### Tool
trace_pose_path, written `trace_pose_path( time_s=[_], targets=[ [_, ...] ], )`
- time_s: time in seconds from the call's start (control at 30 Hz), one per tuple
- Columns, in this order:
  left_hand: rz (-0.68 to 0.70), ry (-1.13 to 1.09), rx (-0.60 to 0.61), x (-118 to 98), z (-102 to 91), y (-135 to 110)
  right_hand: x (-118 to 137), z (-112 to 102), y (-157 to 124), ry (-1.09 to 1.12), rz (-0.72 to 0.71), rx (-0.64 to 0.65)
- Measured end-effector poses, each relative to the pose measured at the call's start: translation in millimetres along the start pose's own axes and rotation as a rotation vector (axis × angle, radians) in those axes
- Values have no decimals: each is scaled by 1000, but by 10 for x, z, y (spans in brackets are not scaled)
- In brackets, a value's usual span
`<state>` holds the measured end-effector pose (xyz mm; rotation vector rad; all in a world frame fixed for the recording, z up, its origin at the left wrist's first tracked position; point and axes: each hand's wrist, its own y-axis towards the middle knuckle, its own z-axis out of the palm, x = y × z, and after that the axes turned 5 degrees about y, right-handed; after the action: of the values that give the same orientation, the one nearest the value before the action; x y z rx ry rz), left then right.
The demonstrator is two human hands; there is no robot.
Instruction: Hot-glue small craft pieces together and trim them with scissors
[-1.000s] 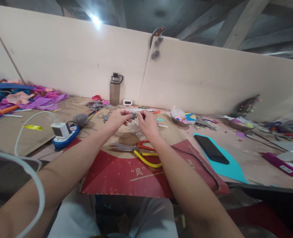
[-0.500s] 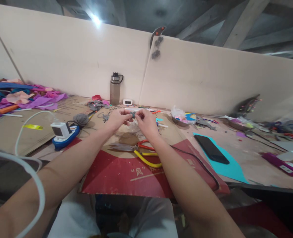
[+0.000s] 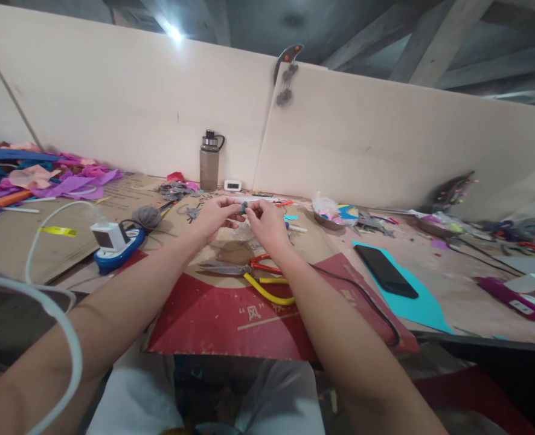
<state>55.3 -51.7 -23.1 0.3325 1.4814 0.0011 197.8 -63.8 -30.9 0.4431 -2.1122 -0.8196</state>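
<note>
Mostly hidden: small greyish piece (image 3: 244,208) between hands (image 3: 214,220) (image 3: 268,223), shape unclear.

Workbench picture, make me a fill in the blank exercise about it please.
The left hand and right hand hold a small piece between their ____.
The scissors have one red handle and one ____ handle.
The phone lies to the ____ of the scissors.

Missing words: fingertips; yellow; right.

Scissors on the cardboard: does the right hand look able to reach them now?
Probably yes: the scissors lie close to the right hand, with nothing seen on their blades. The forearm hides part of the handles, though, and the hand might first need to leave the small piece it touches.
</note>
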Motion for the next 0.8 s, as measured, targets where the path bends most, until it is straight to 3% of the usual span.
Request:
trace_pose_path(
  time_s=[0.57, 0.8],
  targets=[
    [85, 75, 104, 38, 7, 6, 9, -10, -12, -50, 45, -56],
    [64, 127, 24, 47, 20, 0, 30, 9, -22, -70, -1, -17]
  ],
)
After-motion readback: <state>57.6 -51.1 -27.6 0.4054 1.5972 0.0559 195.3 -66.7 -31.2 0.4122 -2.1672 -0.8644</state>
